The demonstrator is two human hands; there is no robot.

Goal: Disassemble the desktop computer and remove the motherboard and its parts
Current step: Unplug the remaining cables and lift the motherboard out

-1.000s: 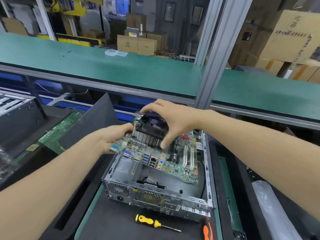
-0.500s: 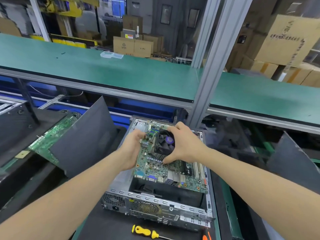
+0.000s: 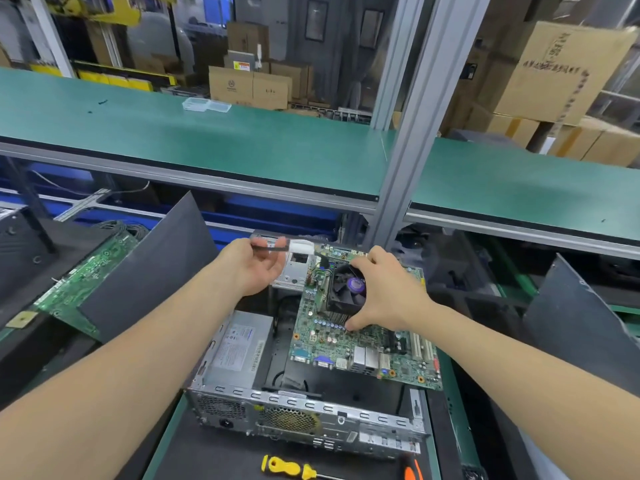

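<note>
The green motherboard (image 3: pixel 346 344) hangs tilted over the right half of the open metal computer case (image 3: pixel 304 407). My right hand (image 3: pixel 388 296) grips the black cooler fan (image 3: pixel 346 289) mounted on the board, thumb at its near edge. My left hand (image 3: pixel 256 268) is off the board, up at the case's far left, and pinches a black cable ending in a white connector (image 3: pixel 301 247). The grey power supply (image 3: pixel 239 344) sits uncovered in the left side of the case.
A yellow screwdriver (image 3: pixel 287 467) and an orange-handled tool (image 3: pixel 410 471) lie in front of the case. Another green circuit board (image 3: pixel 86 282) leans at left behind a black foam panel (image 3: pixel 156 265). A green shelf (image 3: pixel 207 140) and aluminium post (image 3: pixel 408 168) stand close overhead.
My left hand let go of the motherboard's left edge and took hold of the black cable with the white connector. The board, carried by the cooler, shifted right, uncovering the power supply.
</note>
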